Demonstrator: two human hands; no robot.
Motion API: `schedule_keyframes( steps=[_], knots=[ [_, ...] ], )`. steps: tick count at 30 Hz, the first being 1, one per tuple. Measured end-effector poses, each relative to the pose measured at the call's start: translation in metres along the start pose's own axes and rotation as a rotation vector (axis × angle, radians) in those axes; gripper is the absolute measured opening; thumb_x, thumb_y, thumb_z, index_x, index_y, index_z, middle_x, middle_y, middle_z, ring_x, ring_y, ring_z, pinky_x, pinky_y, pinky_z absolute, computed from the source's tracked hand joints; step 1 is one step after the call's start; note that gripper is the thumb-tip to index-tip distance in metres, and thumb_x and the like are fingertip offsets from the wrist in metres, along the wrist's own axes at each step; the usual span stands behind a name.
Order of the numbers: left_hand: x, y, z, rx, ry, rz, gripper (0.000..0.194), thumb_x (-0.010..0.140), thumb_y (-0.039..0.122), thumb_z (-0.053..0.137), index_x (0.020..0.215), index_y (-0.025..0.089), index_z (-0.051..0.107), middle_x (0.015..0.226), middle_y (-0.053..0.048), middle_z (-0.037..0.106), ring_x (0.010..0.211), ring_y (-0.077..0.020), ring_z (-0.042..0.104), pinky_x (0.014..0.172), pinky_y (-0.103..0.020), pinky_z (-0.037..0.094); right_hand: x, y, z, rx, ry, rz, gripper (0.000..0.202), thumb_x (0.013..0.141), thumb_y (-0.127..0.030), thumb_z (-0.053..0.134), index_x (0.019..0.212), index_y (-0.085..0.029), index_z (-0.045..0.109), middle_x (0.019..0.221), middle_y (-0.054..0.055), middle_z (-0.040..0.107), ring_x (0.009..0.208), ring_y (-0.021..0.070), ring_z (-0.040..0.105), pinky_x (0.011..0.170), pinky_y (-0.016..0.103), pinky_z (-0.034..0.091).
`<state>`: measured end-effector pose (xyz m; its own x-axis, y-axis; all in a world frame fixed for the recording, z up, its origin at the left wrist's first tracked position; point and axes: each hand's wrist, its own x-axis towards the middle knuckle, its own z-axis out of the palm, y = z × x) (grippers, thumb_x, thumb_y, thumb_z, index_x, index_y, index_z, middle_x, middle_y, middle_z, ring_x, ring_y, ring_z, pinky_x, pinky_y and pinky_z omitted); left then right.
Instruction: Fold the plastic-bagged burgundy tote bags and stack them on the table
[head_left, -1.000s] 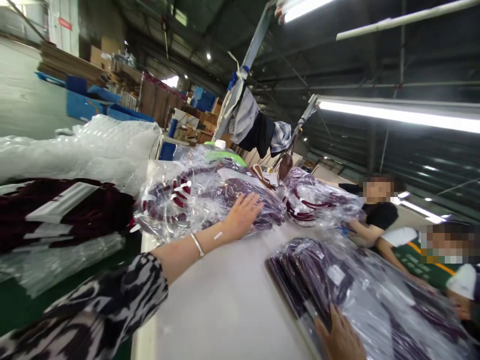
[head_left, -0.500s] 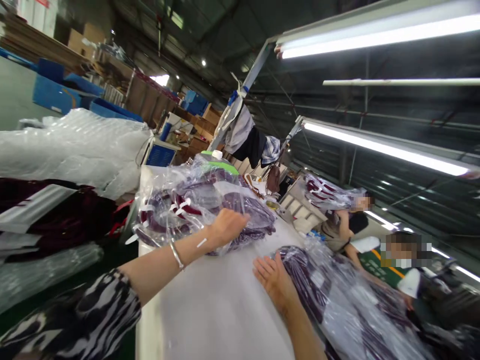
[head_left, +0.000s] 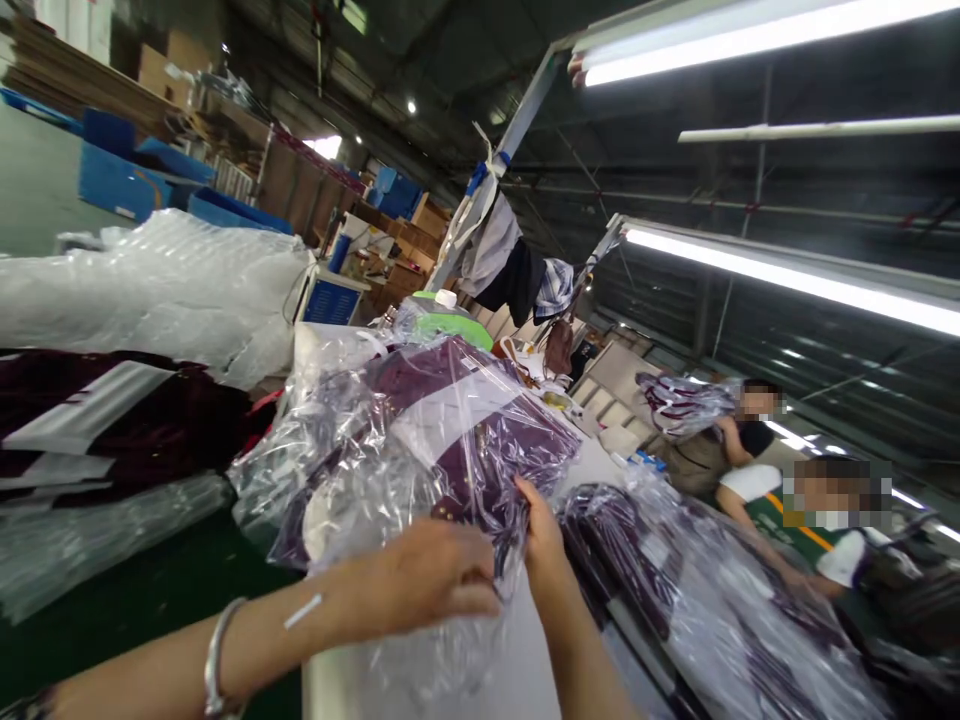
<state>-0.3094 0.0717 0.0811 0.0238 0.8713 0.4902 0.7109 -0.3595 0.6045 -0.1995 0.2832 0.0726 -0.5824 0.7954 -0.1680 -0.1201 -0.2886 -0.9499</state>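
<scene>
Upon the white table [head_left: 531, 655], a clear bag [head_left: 442, 430] of maroon clothing [head_left: 476, 470].
Left hand [head_left: 439, 575] curls loosely over the bag's near edge, its hold unclear; right hand [head_left: 541, 535] bends at the right side, fingers partly hidden, grip uncertain. So slick a bag probably wants gentle, even tension. It also encloses a white sheet [head_left: 450, 415]; rightward, more clear bags [head_left: 675, 580] contain dark garments [head_left: 630, 530].

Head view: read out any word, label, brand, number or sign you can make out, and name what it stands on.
No text can be read.
Front bag: any print is too small or blurred.
Right-hand stack: pale patch, nothing legible.
Blue bin: small white mark, too small.
Green top: any lettering is too blurred.
</scene>
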Motion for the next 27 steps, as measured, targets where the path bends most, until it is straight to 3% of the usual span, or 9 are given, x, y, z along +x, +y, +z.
schedule_keyframes(
  steps=[2,4,6,9,13,17,21,24,27],
  knots=[
    [0.002,-0.033,-0.041,0.124,0.34,-0.201,0.024,0.091,0.042,0.069,0.108,0.025,0.072,0.116,-0.011,0.073,0.114,-0.0314,0.066,0.107,-0.044,0.048,-0.021,0.009,-0.007,0.028,0.051,0.025,0.031,0.071,-0.036,0.077,0.095,-0.017,0.072,0.083,0.006,0.08,0.092,0.0306,0.078,0.083,0.044,0.065],
    [-0.001,-0.075,-0.072,0.341,0.545,-0.431,0.055,0.086,0.036,0.074,0.136,0.019,0.06,0.147,-0.016,0.058,0.144,-0.0378,0.044,0.122,-0.053,0.03,-0.05,0.014,-0.015,0.079,0.15,0.012,0.04,0.065,-0.033,0.082,0.1,-0.017,0.072,0.085,0.005,0.08,0.088,0.0305,0.078,0.08,0.042,0.066],
    [-0.011,-0.113,-0.082,0.422,0.5,-0.641,0.08,0.082,0.042,0.077,0.149,0.01,0.046,0.156,-0.024,0.047,0.149,-0.0425,0.038,0.122,-0.056,0.028,-0.086,0.015,-0.024,0.125,0.249,-0.023,0.052,0.061,-0.029,0.086,0.109,-0.016,0.072,0.087,0.005,0.081,0.085,0.0303,0.079,0.078,0.041,0.067],
    [-0.035,-0.138,-0.059,0.321,0.308,-0.734,0.097,0.082,0.052,0.075,0.157,0.006,0.032,0.154,-0.027,0.048,0.143,-0.0405,0.048,0.117,-0.05,0.038,-0.148,0.018,-0.044,0.166,0.36,-0.059,0.07,0.057,-0.027,0.089,0.123,-0.015,0.069,0.092,0.005,0.081,0.085,0.0308,0.079,0.078,0.041,0.067],
    [-0.061,-0.1,0.006,0.141,0.213,-0.653,0.099,0.079,0.045,0.078,0.159,0.014,0.03,0.155,-0.021,0.051,0.136,-0.0361,0.057,0.114,-0.046,0.045,-0.244,0.039,-0.088,0.197,0.542,-0.045,0.076,0.051,-0.027,0.094,0.123,-0.015,0.07,0.097,0.007,0.082,0.088,0.0328,0.079,0.079,0.042,0.067],
    [-0.068,-0.043,0.069,-0.061,0.04,-0.539,0.095,0.077,0.043,0.077,0.158,0.019,0.034,0.149,-0.015,0.059,0.131,-0.0342,0.062,0.112,-0.045,0.048,-0.351,0.085,-0.139,0.248,0.759,0.095,0.057,0.055,-0.033,0.091,0.107,-0.015,0.076,0.09,0.008,0.082,0.092,0.0354,0.078,0.078,0.043,0.068],
    [-0.061,-0.007,0.122,-0.151,-0.211,-0.306,0.092,0.072,0.042,0.08,0.153,0.017,0.044,0.154,-0.016,0.054,0.138,-0.0352,0.055,0.118,-0.045,0.041,-0.442,0.127,-0.176,0.409,0.908,0.259,0.036,0.059,-0.031,0.086,0.089,-0.014,0.077,0.08,0.012,0.08,0.095,0.0396,0.077,0.081,0.05,0.067],
    [-0.051,0.013,0.146,-0.131,-0.422,-0.11,0.092,0.07,0.037,0.082,0.153,0.022,0.046,0.153,-0.014,0.055,0.139,-0.0346,0.052,0.12,-0.044,0.037,-0.482,0.138,-0.193,0.533,0.963,0.267,0.027,0.066,-0.029,0.081,0.088,-0.014,0.076,0.085,0.016,0.08,0.097,0.0399,0.077,0.085,0.054,0.064],
    [-0.036,0.03,0.16,-0.058,-0.549,-0.014,0.09,0.071,0.031,0.079,0.154,0.025,0.045,0.144,-0.013,0.061,0.133,-0.0331,0.055,0.115,-0.042,0.041,-0.491,0.132,-0.207,0.588,0.982,0.243,0.021,0.071,-0.021,0.075,0.09,-0.012,0.076,0.084,0.016,0.08,0.095,0.0364,0.078,0.087,0.051,0.064]
  ],
)
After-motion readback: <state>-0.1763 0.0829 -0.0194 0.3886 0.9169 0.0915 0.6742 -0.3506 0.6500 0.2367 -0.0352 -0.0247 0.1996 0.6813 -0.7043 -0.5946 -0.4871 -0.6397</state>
